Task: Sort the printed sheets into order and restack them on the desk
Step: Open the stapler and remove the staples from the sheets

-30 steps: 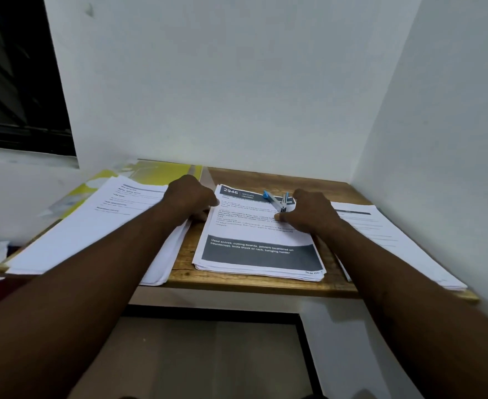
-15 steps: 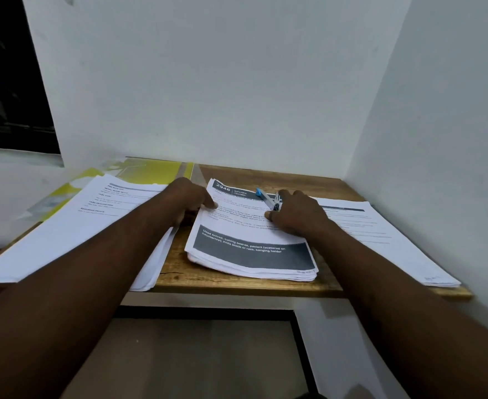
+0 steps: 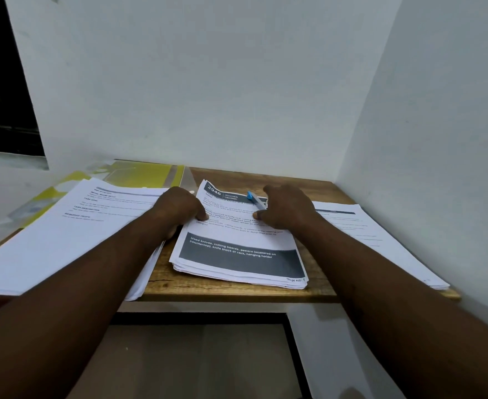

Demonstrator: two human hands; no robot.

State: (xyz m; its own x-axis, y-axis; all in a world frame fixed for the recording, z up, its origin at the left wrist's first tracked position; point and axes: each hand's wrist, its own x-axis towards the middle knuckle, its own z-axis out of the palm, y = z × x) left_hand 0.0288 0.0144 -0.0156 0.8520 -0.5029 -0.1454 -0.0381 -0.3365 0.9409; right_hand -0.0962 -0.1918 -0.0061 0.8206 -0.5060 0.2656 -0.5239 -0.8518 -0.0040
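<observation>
A stack of printed sheets lies in the middle of the wooden desk, its top page showing a dark band with white text and "2946" at the head. My left hand has its fingers curled at the stack's left edge, thumb pressed on the top page. My right hand rests on the upper right of the page and holds a blue-capped pen. A second pile of sheets sits at the left, a third pile at the right.
A yellow plastic folder lies under the left pile near the back wall. White walls close the desk at the back and right. A dark window is at the left. The left pile overhangs the desk's front edge.
The middle stack has turned slightly, its top edge swinging left. Both hands stay on it in much the same grip; the camera has shifted a little.
</observation>
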